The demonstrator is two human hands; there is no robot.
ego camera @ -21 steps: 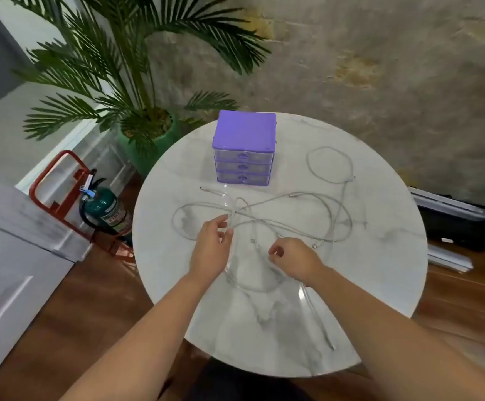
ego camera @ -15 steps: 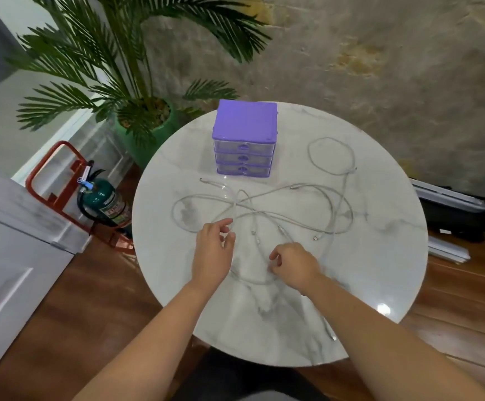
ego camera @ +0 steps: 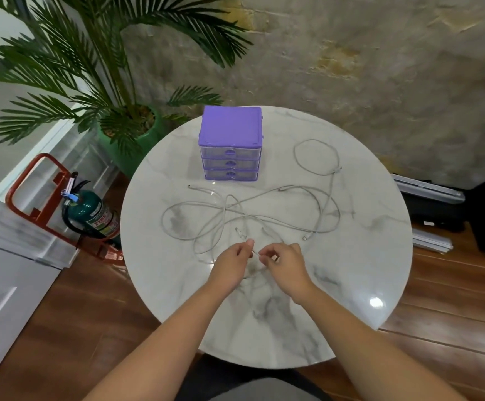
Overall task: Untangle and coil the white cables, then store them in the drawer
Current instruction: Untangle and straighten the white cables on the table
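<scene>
On the marble counter (ego camera: 351, 285), the left hand (ego camera: 231, 263) and right hand (ego camera: 286, 263) each pinch one strand of the tangled white cables (ego camera: 264, 218), likely to tease it free; the purple drawer unit (ego camera: 231, 144) stays closed behind.

Red "FIRE" lettering on the green fire extinguisher's (ego camera: 95, 217) label (the rest too small to read)

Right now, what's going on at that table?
A person is untangling white cables on a round marble table. The left hand and right hand each pinch one strand near the front. The rest is loose and looped. All three drawers of the purple drawer unit behind are closed.
</scene>
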